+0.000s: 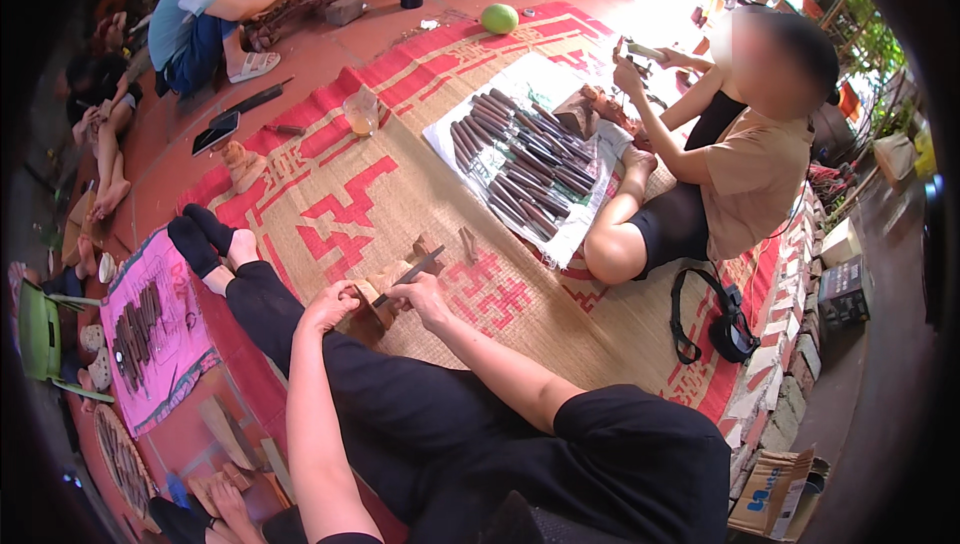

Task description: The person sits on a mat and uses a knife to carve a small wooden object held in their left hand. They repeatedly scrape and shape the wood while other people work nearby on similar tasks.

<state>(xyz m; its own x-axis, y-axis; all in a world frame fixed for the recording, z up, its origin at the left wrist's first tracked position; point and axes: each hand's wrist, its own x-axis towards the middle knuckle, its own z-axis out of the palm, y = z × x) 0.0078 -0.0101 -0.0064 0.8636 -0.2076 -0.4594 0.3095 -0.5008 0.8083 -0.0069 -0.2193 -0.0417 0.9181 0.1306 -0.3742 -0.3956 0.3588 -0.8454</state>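
Over my lap, my right hand [424, 298] is closed round a dark, narrow carving tool [418, 269] that slants across a small wooden block [371, 310]. The kind of blade cannot be made out. My left hand [330, 306] has its fingers bent together at the left side of the block, steadying it. A lighter carved part of the wood shows behind the tool, and another small wooden piece [426, 246] sits just beyond. Slim wood scraps [468, 243] lie on the patterned straw mat [400, 204] ahead of my hands.
Rows of wooden-handled carving tools [525, 159] lie on a white cloth [440, 134]. A person [750, 164] sits at the right, working with both hands. A glass [361, 112], green round fruit [499, 19] and black strapped headgear [735, 334] rest nearby. More tools [140, 329] lie on a pink cloth [180, 364].
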